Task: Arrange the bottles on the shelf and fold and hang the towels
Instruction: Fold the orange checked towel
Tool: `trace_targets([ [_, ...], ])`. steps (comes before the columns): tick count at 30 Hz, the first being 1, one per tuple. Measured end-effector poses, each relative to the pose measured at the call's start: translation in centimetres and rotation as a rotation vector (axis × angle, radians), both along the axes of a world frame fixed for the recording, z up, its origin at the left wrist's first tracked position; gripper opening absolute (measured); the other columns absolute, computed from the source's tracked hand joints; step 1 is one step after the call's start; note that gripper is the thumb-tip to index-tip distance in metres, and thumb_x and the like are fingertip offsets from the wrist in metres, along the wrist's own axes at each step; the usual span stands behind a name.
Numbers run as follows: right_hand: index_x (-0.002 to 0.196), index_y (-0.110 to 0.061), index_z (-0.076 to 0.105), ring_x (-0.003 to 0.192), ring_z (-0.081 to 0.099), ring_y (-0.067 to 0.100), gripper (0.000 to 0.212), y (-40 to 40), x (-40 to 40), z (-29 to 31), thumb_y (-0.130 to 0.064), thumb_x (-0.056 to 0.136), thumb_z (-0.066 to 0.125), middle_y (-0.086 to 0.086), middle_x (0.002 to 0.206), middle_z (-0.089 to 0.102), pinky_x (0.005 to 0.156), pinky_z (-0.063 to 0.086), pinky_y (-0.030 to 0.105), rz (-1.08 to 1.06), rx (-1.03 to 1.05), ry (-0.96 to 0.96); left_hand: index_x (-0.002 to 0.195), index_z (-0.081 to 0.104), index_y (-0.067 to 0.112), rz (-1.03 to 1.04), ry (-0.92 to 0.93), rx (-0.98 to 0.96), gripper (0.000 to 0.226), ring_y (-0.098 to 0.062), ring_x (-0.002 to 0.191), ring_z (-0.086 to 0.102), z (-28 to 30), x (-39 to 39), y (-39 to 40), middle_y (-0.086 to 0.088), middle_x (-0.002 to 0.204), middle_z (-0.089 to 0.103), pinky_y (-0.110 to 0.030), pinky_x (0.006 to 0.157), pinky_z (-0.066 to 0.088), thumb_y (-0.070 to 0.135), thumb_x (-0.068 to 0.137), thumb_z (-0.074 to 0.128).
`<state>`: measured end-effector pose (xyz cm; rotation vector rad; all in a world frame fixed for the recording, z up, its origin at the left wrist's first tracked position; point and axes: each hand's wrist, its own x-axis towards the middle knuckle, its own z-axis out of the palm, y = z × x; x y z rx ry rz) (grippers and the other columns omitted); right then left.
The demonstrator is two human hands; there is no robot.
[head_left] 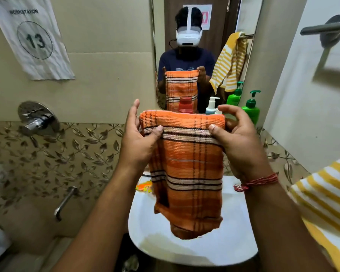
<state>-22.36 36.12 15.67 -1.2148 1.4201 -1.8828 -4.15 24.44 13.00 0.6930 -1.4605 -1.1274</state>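
I hold an orange striped towel (186,169) folded lengthwise, hanging over the white sink (238,222). My left hand (139,136) pinches its top left corner and my right hand (238,138) pinches the top right corner. Behind the towel stand a red bottle (185,107), a white pump bottle (212,106) and a green pump bottle (251,108), partly hidden by the towel. A yellow-and-white striped towel (326,199) hangs at the right edge.
The mirror (204,46) reflects me, the orange towel and the yellow towel. A door handle (326,28) juts out at top right. A wall tap (37,119) and spout (65,201) are on the left. An orange wrapper (144,186) lies on the sink rim.
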Motion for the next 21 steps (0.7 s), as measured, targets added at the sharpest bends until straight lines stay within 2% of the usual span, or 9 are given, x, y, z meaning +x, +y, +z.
trace_targets([
  [4,0.124,-0.021,0.054,0.098,0.072,0.029,0.037,-0.2,0.1,0.1,-0.001,0.093,0.060,0.013,0.112,0.067,0.079,0.061,0.048,-0.037,-0.115,-0.110,0.151,0.024,0.051,-0.126,-0.020,-0.023,0.092,-0.016,0.131,0.056,0.2,0.2,0.1,0.004,0.147,0.052,-0.050,0.108,0.047,0.016,0.082,0.074],
  [8,0.126,-0.022,0.053,0.098,0.071,0.028,0.035,-0.6,-0.3,-0.1,-0.007,0.094,0.060,0.011,0.113,0.067,0.079,0.060,0.046,-0.040,-0.109,-0.118,0.152,0.035,0.037,-0.129,0.073,-0.029,0.078,-0.015,0.124,0.061,0.4,0.0,0.6,0.003,0.140,0.058,-0.037,0.099,0.055,0.000,0.091,0.066],
  [11,0.126,-0.023,0.053,0.106,0.060,0.015,0.034,-0.6,-0.4,-0.7,-0.021,0.093,0.063,0.004,0.124,0.055,0.084,0.057,0.028,-0.393,0.057,0.345,0.135,0.059,0.033,-0.076,0.140,-0.003,0.056,-0.015,0.120,0.065,0.5,-0.9,0.7,0.006,0.132,0.063,-0.042,0.097,0.057,-0.002,0.092,0.064],
  [12,0.122,-0.020,0.055,0.106,0.056,0.015,0.029,-0.4,0.2,-1.1,-0.021,0.093,0.062,0.004,0.123,0.051,0.083,0.055,0.025,-0.532,0.035,0.485,0.128,0.065,0.032,-0.061,0.144,-0.002,0.051,-0.017,0.122,0.064,0.5,-1.3,0.7,0.004,0.132,0.064,-0.046,0.099,0.055,-0.002,0.090,0.065],
  [13,0.114,-0.016,0.057,0.103,0.055,0.017,0.022,-0.2,1.1,-1.6,-0.018,0.092,0.062,0.003,0.117,0.050,0.082,0.055,0.029,-0.614,-0.044,0.585,0.122,0.069,0.032,-0.047,0.135,-0.002,0.048,-0.018,0.123,0.063,0.4,-1.8,0.7,0.002,0.133,0.063,-0.048,0.101,0.054,-0.002,0.089,0.067],
  [15,0.102,-0.013,0.058,0.092,0.055,0.021,0.011,0.0,3.8,-3.1,-0.012,0.091,0.061,0.002,0.101,0.054,0.079,0.053,0.038,-0.535,-0.184,0.727,0.117,0.071,0.032,-0.017,0.117,0.000,0.045,-0.017,0.124,0.061,0.3,-2.8,0.8,0.000,0.133,0.063,-0.046,0.105,0.052,0.001,0.085,0.069],
  [16,0.099,-0.014,0.059,0.088,0.055,0.020,0.009,-0.1,5.1,-4.1,-0.011,0.090,0.061,0.001,0.096,0.056,0.078,0.051,0.037,-0.427,-0.179,0.783,0.116,0.071,0.032,0.000,0.109,-0.002,0.045,-0.016,0.124,0.061,0.3,-3.3,0.8,0.000,0.133,0.063,-0.045,0.106,0.050,0.001,0.083,0.070],
  [18,0.097,-0.016,0.060,0.087,0.055,0.017,0.009,-0.8,7.2,-6.4,-0.013,0.089,0.059,0.000,0.093,0.059,0.077,0.050,0.033,-0.238,-0.080,0.865,0.121,0.069,0.027,0.049,0.082,-0.008,0.047,-0.014,0.123,0.061,0.2,-4.0,0.6,0.000,0.131,0.062,-0.042,0.108,0.049,0.000,0.083,0.071],
  [21,0.098,-0.017,0.059,0.085,0.057,0.017,0.012,-2.2,8.8,-9.3,-0.014,0.086,0.058,0.000,0.094,0.061,0.075,0.053,0.036,-0.099,0.056,0.861,0.129,0.065,0.022,0.082,0.063,-0.003,0.052,-0.014,0.124,0.059,0.4,-4.3,0.2,0.002,0.134,0.057,-0.039,0.106,0.051,-0.004,0.085,0.068],
])
